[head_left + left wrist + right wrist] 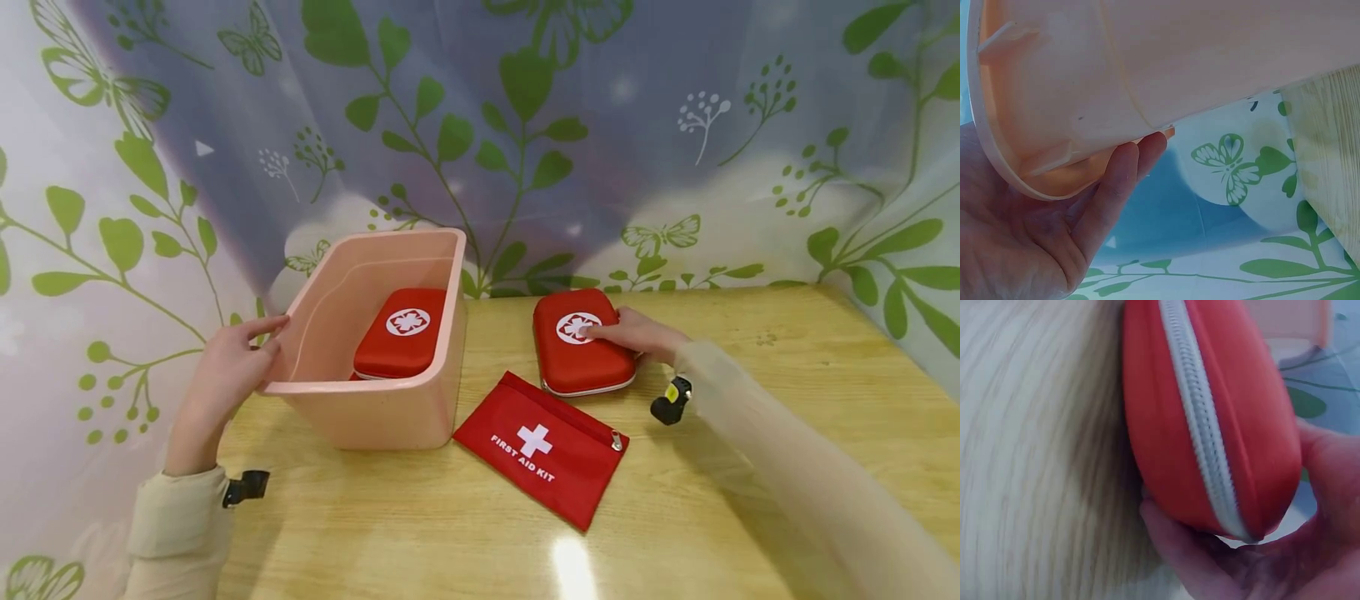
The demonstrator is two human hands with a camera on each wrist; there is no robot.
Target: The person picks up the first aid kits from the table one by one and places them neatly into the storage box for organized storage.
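A pink plastic bin [375,417] stands at the left of the table, and my left hand [228,375] grips its left rim near the front corner. In the left wrist view, the fingers [1116,181] curl at the rim's outer side. Inside the bin lies a red hard-shell first aid case [390,346] with a white emblem. My right hand [641,332] holds a second red first aid case [588,362] by its right side, thumb on the top face and fingers [1175,540] under it. The right wrist view shows this case's white zipper [1200,419] close up.
A flat red zip pouch [517,475] marked FIRST AID KIT lies on the wooden table [375,525], in front of the right-hand case. Behind the table hangs a curtain [600,167] with a leaf and butterfly print. Something red shows beneath the case in the bin.
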